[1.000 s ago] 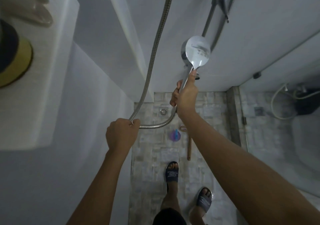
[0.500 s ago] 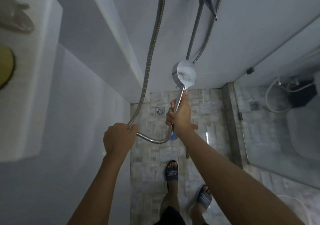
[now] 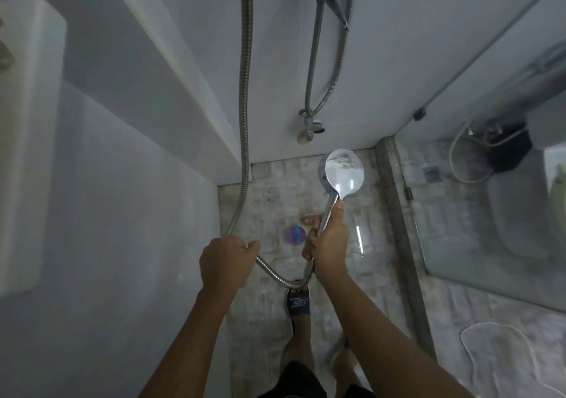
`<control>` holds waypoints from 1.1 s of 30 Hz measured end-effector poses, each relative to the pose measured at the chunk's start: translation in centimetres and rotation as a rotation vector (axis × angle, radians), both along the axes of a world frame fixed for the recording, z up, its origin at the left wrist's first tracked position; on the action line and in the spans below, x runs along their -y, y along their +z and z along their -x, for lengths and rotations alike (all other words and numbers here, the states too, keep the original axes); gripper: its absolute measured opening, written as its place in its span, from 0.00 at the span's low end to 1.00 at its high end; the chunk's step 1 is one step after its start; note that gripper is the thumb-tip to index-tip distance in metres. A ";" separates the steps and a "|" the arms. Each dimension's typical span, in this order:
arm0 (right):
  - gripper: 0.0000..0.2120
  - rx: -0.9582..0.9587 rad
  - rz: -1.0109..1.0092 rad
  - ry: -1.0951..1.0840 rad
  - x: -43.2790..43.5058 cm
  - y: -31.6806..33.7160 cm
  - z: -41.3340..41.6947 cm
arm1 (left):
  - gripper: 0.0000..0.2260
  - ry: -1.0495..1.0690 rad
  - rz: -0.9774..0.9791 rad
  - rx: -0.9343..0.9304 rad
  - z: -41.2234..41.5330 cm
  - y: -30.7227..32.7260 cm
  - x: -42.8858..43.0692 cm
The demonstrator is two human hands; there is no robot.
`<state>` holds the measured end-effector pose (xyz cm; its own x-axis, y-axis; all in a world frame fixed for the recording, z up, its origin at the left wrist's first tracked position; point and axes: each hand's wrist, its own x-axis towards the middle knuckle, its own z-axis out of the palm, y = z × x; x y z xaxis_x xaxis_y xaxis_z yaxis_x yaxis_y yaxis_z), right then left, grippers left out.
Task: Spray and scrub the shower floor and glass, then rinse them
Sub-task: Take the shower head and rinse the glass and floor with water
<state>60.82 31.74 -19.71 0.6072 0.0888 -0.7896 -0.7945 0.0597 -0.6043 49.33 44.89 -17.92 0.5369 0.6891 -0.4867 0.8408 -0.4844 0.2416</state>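
The handheld shower head [image 3: 344, 174] looks like chromed metal or plated plastic: rigid, fairly light, and probably slick when wet, so the slim handle below the round head is the sensible place to grip it. The right hand [image 3: 329, 238] does exactly that, fingers wrapped round the handle and the thumb laid up along it toward the head. The head stands just beyond that hand's fingertips, its shiny back turned to the camera. No water can be seen leaving it.

The ribbed metal hose [image 3: 245, 122] is flexible but springy and will likely tug and twist the head unless it is managed. The left hand [image 3: 225, 260] closes in a fist round it. From that fist one run climbs the wall ahead, and the other sags in a loop toward the wearer and across to the base of the handle under the right hand.

The shower floor [image 3: 269, 183] lies below and beyond both hands, its pale tiles looking wet and probably slippery. The glass panel [image 3: 459, 229] stands outboard of the right hand, hard and fragile. A small purple-and-blue object [image 3: 295, 234] sits on the floor between the hands. A dark sandal [image 3: 297, 301] shows beneath the hose loop.
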 end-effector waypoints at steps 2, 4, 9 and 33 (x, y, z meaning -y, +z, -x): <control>0.35 0.009 0.015 -0.027 0.7 0.1 -0.5 | 0.23 -0.022 0.011 0.016 -0.7 0.1 0.5; 0.34 0.057 0.024 -0.056 1.2 0.3 -0.9 | 0.23 -0.040 0.015 0.028 -1.4 0.2 0.9; 0.33 0.130 0.020 -0.113 2.5 1.3 -2.2 | 0.23 -0.053 0.022 0.031 -3.3 0.4 1.4; 0.33 0.586 0.141 -0.272 9.8 6.6 -22.1 | 0.22 -0.304 0.009 0.332 -21.6 2.2 8.4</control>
